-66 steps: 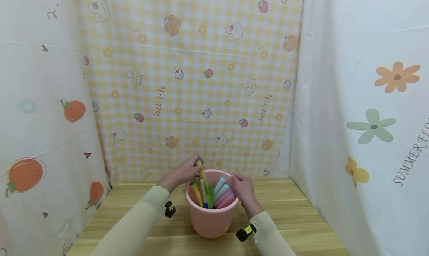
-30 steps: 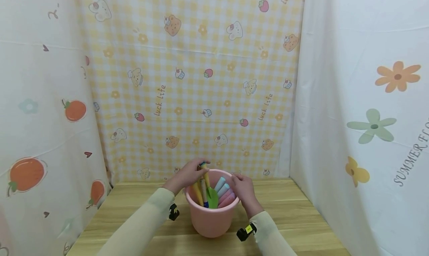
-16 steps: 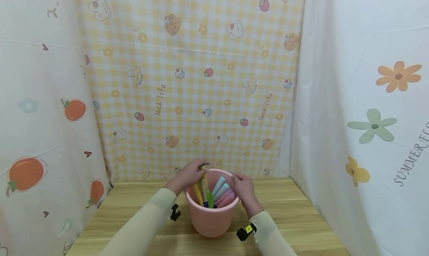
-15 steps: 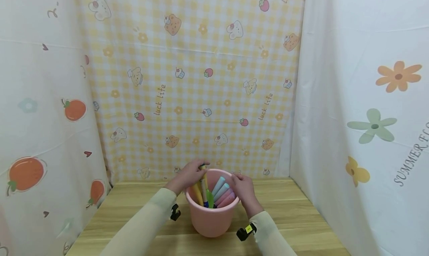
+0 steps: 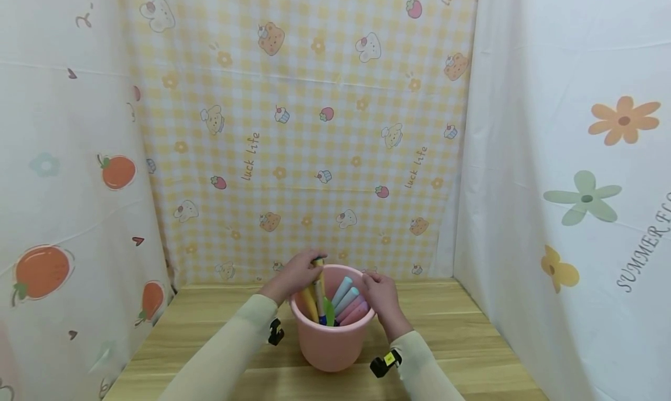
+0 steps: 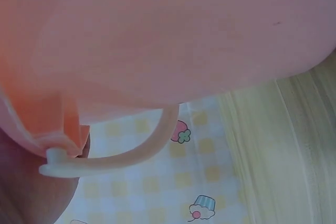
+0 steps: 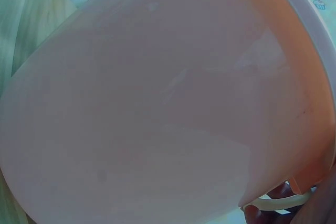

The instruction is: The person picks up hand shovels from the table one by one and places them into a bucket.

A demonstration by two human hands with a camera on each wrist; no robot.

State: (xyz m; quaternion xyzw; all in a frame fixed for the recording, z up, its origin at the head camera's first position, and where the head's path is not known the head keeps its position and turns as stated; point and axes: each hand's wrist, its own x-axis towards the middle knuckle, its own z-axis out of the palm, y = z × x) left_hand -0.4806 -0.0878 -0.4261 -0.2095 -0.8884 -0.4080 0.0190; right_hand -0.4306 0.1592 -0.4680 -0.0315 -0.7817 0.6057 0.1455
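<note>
A pink bucket (image 5: pixel 331 348) stands upright on the wooden table, with several long tools in it. My left hand (image 5: pixel 295 274) reaches over its left rim and grips the yellow handle of a small trowel, whose green blade (image 5: pixel 329 312) points down inside. Beside the blade stands a wooden handle with a blue end (image 5: pixel 320 302), and yellow handles (image 5: pixel 310 305) lean at the left. Light blue and pink rods (image 5: pixel 346 300) lean at the right. My right hand (image 5: pixel 382 297) pinches the right rim. Fingers (image 7: pixel 317 205) show near the bucket's handle in the right wrist view.
The wooden table (image 5: pixel 220 354) extends around the bucket. Behind it hangs a yellow checked cloth (image 5: pixel 304 156), with white printed cloths at both sides. A pale bail handle (image 6: pixel 121 162) curves from the bucket's side in the left wrist view.
Since the earliest frame my left hand has moved right and slightly down with the trowel. The green blade showed broad a second ago and looks narrow now. My right hand has stayed on the rim.
</note>
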